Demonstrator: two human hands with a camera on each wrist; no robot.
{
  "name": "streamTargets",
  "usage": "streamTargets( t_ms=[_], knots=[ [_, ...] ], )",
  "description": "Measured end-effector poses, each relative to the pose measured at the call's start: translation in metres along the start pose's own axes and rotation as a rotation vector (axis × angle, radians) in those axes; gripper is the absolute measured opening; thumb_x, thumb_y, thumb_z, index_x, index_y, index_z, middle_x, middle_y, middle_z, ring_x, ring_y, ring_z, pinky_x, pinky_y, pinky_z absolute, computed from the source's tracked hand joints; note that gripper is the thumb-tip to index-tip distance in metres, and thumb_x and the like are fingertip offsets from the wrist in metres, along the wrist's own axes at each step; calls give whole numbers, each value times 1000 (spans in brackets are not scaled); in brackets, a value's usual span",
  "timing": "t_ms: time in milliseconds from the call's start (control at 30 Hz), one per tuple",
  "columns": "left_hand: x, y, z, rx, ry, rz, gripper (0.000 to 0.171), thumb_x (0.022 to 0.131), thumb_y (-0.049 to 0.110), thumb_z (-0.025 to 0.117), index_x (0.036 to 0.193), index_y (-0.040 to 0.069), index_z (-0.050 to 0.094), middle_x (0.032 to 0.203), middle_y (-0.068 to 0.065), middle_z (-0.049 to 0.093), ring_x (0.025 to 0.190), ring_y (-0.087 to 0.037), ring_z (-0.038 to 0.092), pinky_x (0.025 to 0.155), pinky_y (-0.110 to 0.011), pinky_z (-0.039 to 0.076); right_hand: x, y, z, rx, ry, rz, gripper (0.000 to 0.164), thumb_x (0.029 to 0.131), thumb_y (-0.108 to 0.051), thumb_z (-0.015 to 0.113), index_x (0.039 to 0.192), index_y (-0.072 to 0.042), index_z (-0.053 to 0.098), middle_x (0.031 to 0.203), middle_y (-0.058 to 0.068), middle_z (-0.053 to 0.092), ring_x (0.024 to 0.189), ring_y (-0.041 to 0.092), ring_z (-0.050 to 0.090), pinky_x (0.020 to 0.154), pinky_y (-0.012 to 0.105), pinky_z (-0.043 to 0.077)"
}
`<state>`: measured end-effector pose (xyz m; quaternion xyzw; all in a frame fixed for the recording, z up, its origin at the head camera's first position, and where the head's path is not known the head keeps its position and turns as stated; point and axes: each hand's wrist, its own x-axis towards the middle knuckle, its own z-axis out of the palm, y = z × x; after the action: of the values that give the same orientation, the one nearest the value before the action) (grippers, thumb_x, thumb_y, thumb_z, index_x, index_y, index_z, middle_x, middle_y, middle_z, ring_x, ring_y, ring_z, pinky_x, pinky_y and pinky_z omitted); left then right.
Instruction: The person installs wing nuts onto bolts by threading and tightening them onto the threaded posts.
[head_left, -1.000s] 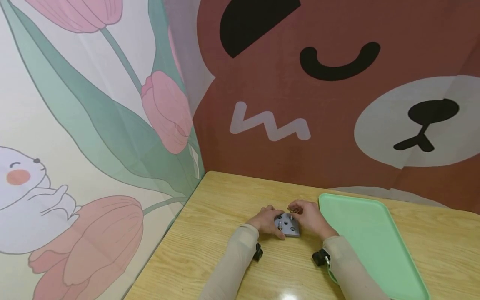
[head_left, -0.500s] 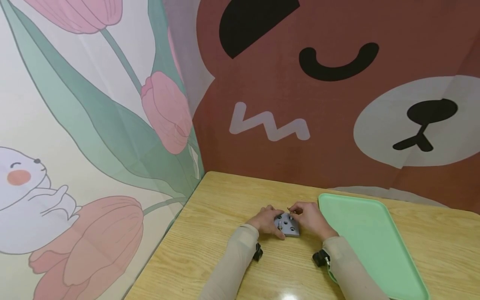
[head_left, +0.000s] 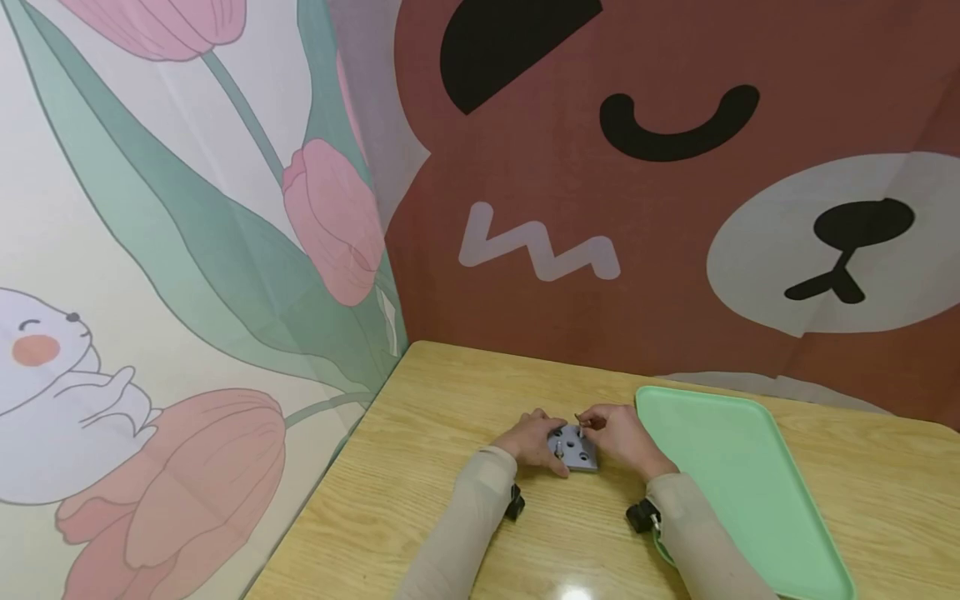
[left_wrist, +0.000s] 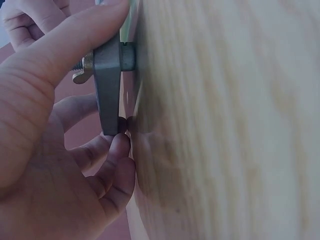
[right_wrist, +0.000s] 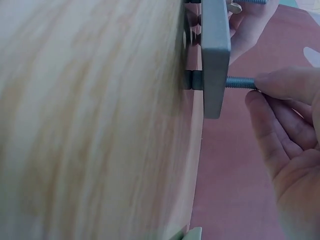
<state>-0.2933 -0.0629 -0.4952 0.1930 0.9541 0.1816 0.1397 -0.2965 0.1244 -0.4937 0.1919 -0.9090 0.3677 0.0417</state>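
Note:
A grey metal plate (head_left: pixel 576 457) with several holes stands just above the table on bolt heads. My left hand (head_left: pixel 531 440) grips its left side, thumb on the near side and fingers around the far edge. One bolt carries a brass-coloured wing nut (left_wrist: pixel 85 69), close to the plate's upper face. Another threaded bolt (right_wrist: pixel 241 82) sticks up through the far right part of the plate. At its tip, my right hand (head_left: pixel 618 435) pinches a small wing nut (head_left: pixel 578 418) between thumb and forefinger. Fingers mostly hide that nut, and its seating on the thread is unclear.
A light green tray (head_left: pixel 738 475) lies on the wooden table (head_left: pixel 450 392), to the right of and partly under the right forearm. Printed cloths with a bear and tulips (head_left: pixel 330 217) hang behind and left of the table.
The right fingers have turned slightly at the bolt tip, and the wing nut's wings show less than before. The left hand and the plate stay nearly in place.

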Motion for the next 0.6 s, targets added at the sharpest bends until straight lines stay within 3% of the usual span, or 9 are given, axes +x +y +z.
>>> streamTargets(
  t_ms=[400,600],
  knots=[
    [0,-2,1,-8,-3,-8,85,56,56,74,131,36,39,114,7,39,101,-13,37,75,-29,39,-3,1,-2,20,10,-70,19,84,-12,54,96,-10,69,95,-3,62,83,13,58,68,34,47],
    [0,-2,1,-10,-9,-9,84,57,56,74,130,36,39,115,7,39,101,-13,37,75,-30,40,-4,0,-3,23,14,-53,18,85,-13,54,96,-10,69,95,-4,61,83,13,57,69,34,46]
  ],
)
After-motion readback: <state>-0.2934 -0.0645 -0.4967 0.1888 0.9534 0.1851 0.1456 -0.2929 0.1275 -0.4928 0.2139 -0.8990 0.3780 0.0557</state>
